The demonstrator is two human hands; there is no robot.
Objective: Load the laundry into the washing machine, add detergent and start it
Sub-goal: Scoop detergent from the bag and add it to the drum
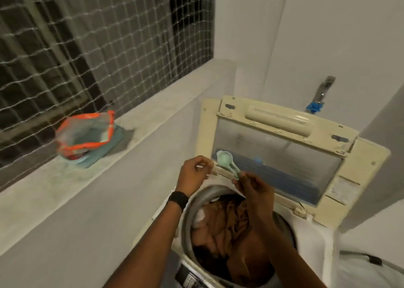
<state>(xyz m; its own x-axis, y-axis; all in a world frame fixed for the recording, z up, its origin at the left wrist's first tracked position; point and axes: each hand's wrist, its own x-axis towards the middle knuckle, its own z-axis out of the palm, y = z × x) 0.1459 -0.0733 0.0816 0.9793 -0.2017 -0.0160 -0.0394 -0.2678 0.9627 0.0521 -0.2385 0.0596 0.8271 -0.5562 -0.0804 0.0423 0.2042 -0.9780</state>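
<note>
The right hand (251, 187) pinches the handle of a pale green scoop (225, 158), holding it above the far rim of the washing machine (190, 202), in front of the raised lid (284, 134). The left hand (195, 172) sits just beside the scoop's bowl with its fingers curled; I can't tell whether it grips anything. The brown laundry (223, 226) already fills the drum. The open orange detergent bag (87, 134) stands well apart on the window ledge (153, 104).

This looks like the detergent step. I'd keep the scoop level, bring it over the middle of the clothes, then tip it slowly so the powder spreads instead of piling on the rim.

The bag's print, the lid sticker and the front panel are too blurred to read.
</note>
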